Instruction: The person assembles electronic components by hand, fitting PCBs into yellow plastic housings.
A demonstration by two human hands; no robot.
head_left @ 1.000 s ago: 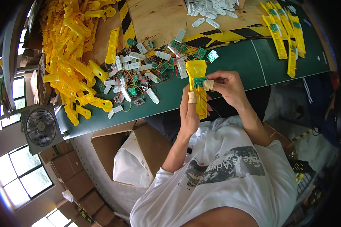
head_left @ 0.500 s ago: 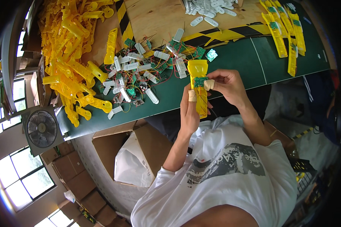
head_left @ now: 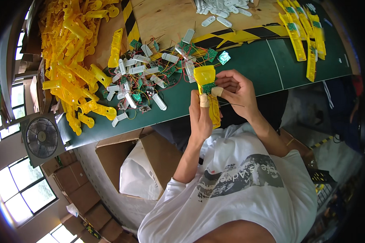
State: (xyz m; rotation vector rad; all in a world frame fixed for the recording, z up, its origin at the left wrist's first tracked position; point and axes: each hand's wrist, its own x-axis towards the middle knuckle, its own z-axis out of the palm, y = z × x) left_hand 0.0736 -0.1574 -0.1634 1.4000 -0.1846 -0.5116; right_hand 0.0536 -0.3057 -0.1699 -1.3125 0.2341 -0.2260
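A long yellow plastic housing (head_left: 204, 74) is held upright just off the table's near edge, its wide end pointing away from me. My left hand (head_left: 200, 117) grips it from the left, a taped thumb lying along its lower part. Across its middle sits a small green circuit board (head_left: 208, 88). My right hand (head_left: 240, 94) pinches the board's right side, its thumb taped too and the other fingers curled behind. A thin dark wire sticks out below this hand. Whether the board is seated in the housing I cannot tell.
Beyond my hands lies a tangle of wired boards and white plastic cases (head_left: 136, 70). Yellow housings (head_left: 75, 73) are heaped at the left; several with boards (head_left: 298, 46) lie far right. White oval pieces (head_left: 223, 7) sit at the back. Below the green table (head_left: 255, 67) stands an open carton (head_left: 166, 156).
The housing has shifted slightly left and its wide end tilts a little more to the left. My right hand has moved left with it, still at the circuit board.
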